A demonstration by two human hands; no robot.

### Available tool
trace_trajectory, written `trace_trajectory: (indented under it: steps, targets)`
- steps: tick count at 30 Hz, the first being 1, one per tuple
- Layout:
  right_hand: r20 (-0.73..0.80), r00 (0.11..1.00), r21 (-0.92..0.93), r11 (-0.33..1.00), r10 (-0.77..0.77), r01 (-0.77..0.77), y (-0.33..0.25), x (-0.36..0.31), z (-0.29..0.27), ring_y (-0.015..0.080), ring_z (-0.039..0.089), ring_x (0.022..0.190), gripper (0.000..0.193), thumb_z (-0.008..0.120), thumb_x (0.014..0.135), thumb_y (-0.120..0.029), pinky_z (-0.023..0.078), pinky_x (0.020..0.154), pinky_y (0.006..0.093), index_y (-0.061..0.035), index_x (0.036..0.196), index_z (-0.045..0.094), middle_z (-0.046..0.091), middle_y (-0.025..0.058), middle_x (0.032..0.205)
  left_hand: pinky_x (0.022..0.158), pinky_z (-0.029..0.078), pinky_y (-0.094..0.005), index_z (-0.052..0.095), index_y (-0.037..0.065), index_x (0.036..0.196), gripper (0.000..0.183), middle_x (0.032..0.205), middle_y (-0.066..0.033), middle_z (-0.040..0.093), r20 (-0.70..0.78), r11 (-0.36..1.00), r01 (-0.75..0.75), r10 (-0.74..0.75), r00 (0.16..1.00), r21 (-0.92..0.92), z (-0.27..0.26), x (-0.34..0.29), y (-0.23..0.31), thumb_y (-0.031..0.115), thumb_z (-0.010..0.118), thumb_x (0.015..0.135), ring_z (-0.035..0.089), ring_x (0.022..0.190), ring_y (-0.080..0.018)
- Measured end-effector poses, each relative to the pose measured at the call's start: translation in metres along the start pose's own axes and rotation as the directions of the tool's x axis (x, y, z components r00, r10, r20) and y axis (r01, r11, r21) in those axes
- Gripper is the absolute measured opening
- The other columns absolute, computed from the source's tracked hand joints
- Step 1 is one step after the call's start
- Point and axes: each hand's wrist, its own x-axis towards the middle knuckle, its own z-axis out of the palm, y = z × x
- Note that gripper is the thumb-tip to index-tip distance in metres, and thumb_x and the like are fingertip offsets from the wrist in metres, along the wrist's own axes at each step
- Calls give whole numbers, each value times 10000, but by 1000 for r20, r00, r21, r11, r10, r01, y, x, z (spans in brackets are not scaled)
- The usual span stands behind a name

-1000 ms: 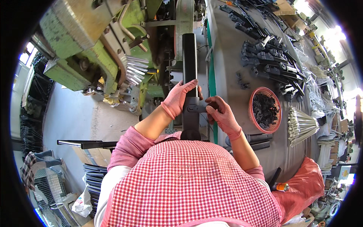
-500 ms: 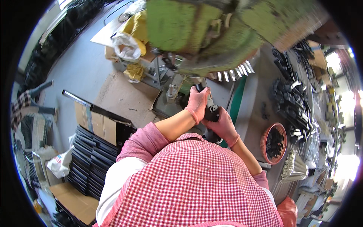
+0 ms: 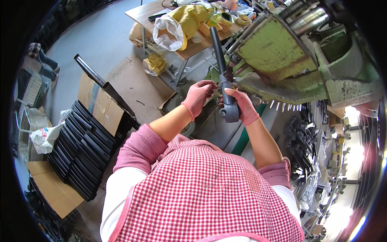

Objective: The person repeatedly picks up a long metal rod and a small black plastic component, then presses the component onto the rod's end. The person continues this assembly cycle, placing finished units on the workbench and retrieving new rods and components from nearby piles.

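Tube [image 3: 219, 56], held by its fitting [image 3: 230, 111] in the right grip [image 3: 245, 107]; left grip [image 3: 197, 99] curled just beside, contents uncertain. Step in hand, apparently: steadying the piece, the next move calling for a firm right hold. Tube black, straight, slanting beyond the right grip; fitting dark grey, round-ended.

Carton [image 3: 52, 187] left of tube [image 3: 220, 54], machine [image 3: 278, 52] right

Right hand [image 3: 245, 108]: green machine [image 3: 278, 52] blocks ahead | left hand [image 3: 196, 99]: free over floor cardboard [image 3: 141, 88], stacked black tubes [image 3: 80, 149] beyond
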Motion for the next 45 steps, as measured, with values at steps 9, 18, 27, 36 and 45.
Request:
trace_trajectory:
  steps: [9, 18, 27, 36, 45]
  targets:
    - [-140, 983, -485, 873, -121, 38, -16, -5, 23, 158, 670, 766, 430, 804, 767, -325, 530, 645, 277, -53, 1078, 683, 649, 17, 862, 653, 549, -304, 678, 72, 1008, 372, 878, -47, 697, 172, 946, 216, -261, 950, 242, 5, 62, 40, 435, 629, 944, 671, 711, -164]
    - [-162, 854, -965, 262, -494, -32, 11, 6, 50, 341, 684, 960, 571, 809, 649, -403, 526, 877, 406, 39, 990, 687, 701, 234, 978, 561, 482, -277, 605, 151, 828, 297, 713, 26, 578, 40, 924, 281, -301, 953, 260, -43, 83, 40, 409, 750, 855, 562, 588, -117]
    - [-225, 849, -907, 420, -478, -4, 15, -1, 46, 327, 679, 947, 591, 832, 627, -440, 512, 859, 394, -1, 989, 674, 704, 196, 969, 516, 412, -267, 556, 151, 801, 305, 675, 47, 470, -52, 926, 237, -233, 971, 295, -34, 87, 44, 352, 784, 839, 470, 551, -107]
    - [-120, 821, -949, 308, -558, 70, 21, 3, 39, 335, 690, 969, 629, 813, 641, -424, 541, 862, 396, 13, 1064, 651, 704, 198, 1024, 600, 405, -270, 628, 156, 906, 243, 746, 54, 556, -4, 934, 199, -207, 978, 298, -45, 85, 39, 385, 707, 890, 506, 639, -97]
    - [-137, 900, -858, 504, -414, 102, 9, -14, 40, 378, 692, 901, 746, 785, 641, -375, 540, 813, 401, 137, 1128, 547, 685, 279, 959, 653, 517, -292, 631, 108, 1074, 200, 921, -20, 678, 186, 968, 195, -223, 957, 159, -50, 110, 44, 272, 552, 991, 648, 780, -151]
